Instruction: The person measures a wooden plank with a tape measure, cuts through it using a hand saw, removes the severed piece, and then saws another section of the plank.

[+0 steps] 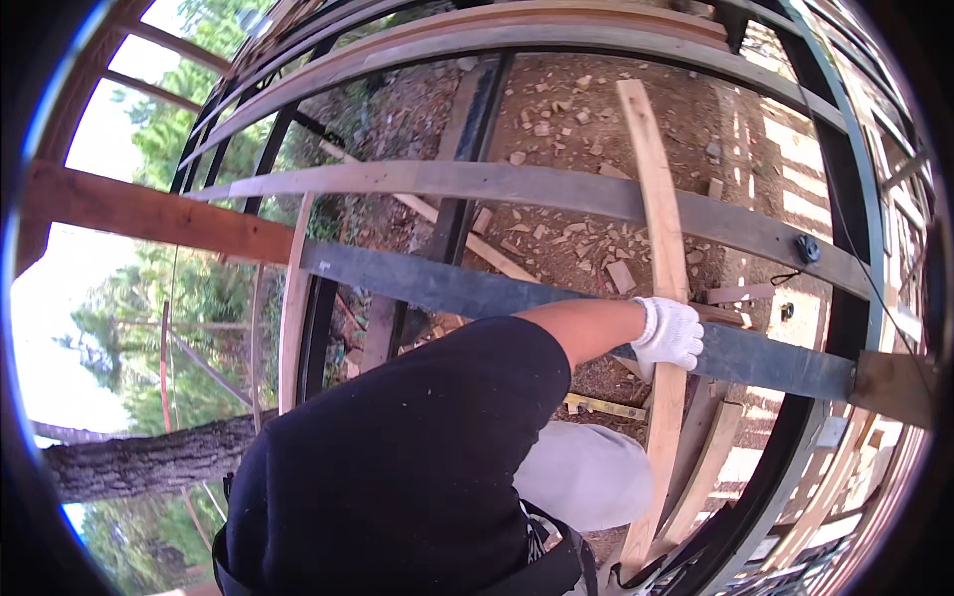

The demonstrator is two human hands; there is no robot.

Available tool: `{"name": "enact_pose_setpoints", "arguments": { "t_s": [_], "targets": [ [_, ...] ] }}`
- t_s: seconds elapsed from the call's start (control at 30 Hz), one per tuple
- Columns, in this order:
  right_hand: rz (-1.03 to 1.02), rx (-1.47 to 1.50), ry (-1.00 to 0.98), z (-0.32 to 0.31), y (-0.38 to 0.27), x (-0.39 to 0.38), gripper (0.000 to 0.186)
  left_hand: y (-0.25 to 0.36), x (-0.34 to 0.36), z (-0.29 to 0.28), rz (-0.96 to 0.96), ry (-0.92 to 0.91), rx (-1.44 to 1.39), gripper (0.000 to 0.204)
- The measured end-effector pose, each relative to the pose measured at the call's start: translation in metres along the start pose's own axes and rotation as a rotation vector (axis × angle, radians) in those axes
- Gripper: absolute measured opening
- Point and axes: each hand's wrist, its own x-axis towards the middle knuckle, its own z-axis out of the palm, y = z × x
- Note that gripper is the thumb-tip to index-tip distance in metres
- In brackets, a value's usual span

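Observation:
My left hand, in a white knit glove, is closed over a long pale wooden plank, its fingers bent over the right edge. The bare forearm reaches across from the left, out of a black sleeve. Lengthwise, the plank runs from the upper middle down past my light-trousered knee. It crosses over a grey-blue beam near my hand and a weathered grey beam farther off. My right hand does not show.
Wood offcuts are scattered over the brown earth below. A small black device with a cord sits on the grey beam at right. A yellow strip lies by my knee. More boards lean at lower right; a tree trunk extends at left.

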Motion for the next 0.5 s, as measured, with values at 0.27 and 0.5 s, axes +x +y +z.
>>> {"name": "enact_pose_setpoints", "arguments": {
  "t_s": [0.27, 0.5],
  "targets": [
    [-0.129, -0.117, -0.23, 0.051, 0.007, 0.054, 0.062, 0.042, -0.007, 0.006, -0.204, -0.153, 0.198, 0.063],
    [0.019, -0.284, -0.319, 0.049, 0.091, 0.022, 0.064, 0.088, 0.006, 0.004, -0.459, -0.193, 0.345, 0.046]
  ]
}}
